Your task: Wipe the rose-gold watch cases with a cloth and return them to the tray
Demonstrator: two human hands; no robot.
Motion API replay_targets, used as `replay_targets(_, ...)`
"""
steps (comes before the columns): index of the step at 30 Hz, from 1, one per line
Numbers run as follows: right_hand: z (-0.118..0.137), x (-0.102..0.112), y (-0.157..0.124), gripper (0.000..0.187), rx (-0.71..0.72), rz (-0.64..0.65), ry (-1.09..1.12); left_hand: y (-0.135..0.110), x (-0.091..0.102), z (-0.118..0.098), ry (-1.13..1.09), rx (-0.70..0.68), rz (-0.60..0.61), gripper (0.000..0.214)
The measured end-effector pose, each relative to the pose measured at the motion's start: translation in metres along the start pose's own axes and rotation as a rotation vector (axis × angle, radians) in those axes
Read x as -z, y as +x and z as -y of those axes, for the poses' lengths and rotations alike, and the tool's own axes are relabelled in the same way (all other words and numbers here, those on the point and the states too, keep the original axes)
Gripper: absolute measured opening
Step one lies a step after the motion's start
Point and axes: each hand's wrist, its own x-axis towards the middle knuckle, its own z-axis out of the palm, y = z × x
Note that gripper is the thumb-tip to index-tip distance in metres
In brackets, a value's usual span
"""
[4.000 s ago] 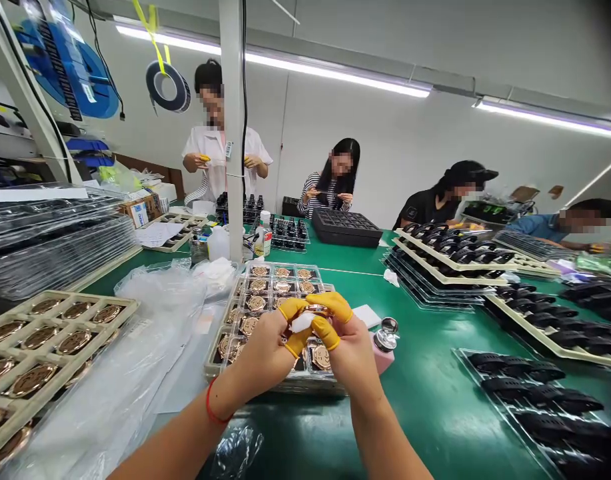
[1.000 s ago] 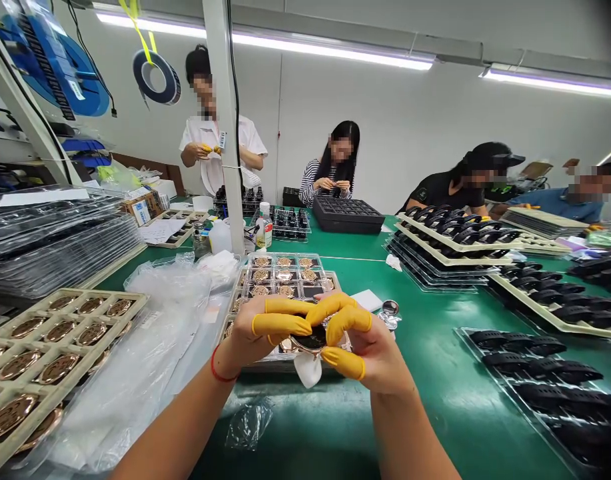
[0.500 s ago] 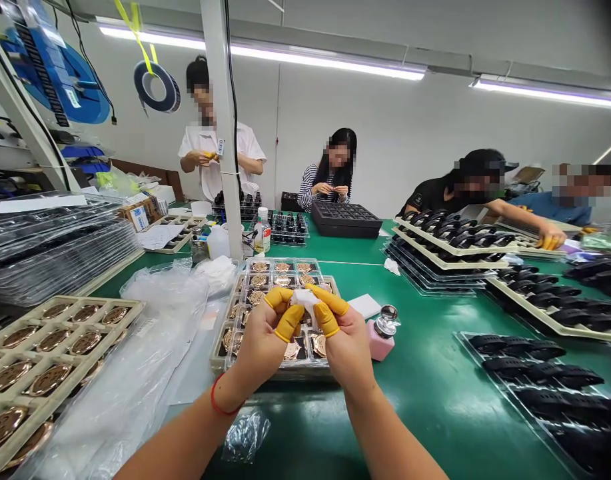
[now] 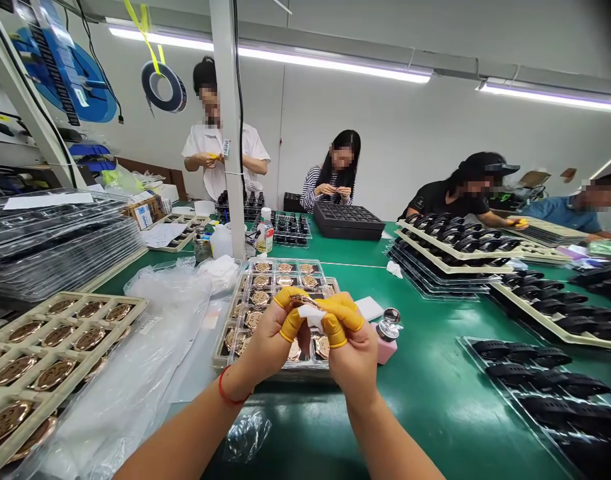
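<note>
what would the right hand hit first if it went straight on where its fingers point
Past the white wipe and rose-gold piece between the hands, the right hand would probably meet the yellow-covered fingers of the left hand; depth is unclear.

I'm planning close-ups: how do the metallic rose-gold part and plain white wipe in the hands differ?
The rose-gold part gleams; the white wipe looks matte. The part shows a curved edge, the wipe an irregular outline. The part sits higher, the wipe lower. Both are between yellow-covered fingers.
</note>
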Motion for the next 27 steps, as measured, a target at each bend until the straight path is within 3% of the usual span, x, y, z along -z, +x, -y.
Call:
replay_targets(6,-0.002,-0.005,0.001,0.009,-0.286,0.062,0.466,0.003,0.002,0.002,-0.166,0.048,0.195,0.04)
replay_targets(8,-0.002,-0.004,0.004,0.012,-0.333,0.067,0.546,0.005,0.002,0.002,-0.167,0.039,0.186,0.039)
replay_targets(10,0.001,0.0,0.007,0.01,-0.299,0.034,0.507,0.006,0.003,0.0,-0.073,-0.001,0.101,0.036)
replay_targets(13,0.006,0.003,0.007,0.016,-0.173,0.027,0.204,0.005,0.002,-0.003,0.214,-0.092,-0.023,0.025)
replay_targets(15,0.008,0.003,0.005,0.021,-0.084,0.005,0.01,0.004,0.002,-0.004,0.381,-0.166,-0.052,0.017)
replay_targets(17,0.005,0.0,0.001,0.022,-0.034,-0.027,-0.04,0.002,0.0,-0.003,0.451,-0.244,-0.067,0.012)
replay_targets(20,-0.005,-0.005,-0.004,0.018,0.043,-0.084,0.022,-0.001,-0.008,0.004,0.317,-0.248,-0.116,0.017)
replay_targets(23,-0.016,-0.011,-0.006,0.014,0.086,-0.214,0.048,-0.004,-0.024,0.016,0.011,-0.034,-0.171,0.029)
replay_targets(25,-0.019,-0.014,-0.007,0.014,-0.017,-0.286,0.07,-0.006,-0.033,0.023,-0.071,0.051,-0.219,0.029)
replay_targets(27,-0.018,-0.017,-0.006,0.016,-0.167,-0.336,0.15,-0.007,-0.033,0.028,0.057,-0.019,-0.26,0.021)
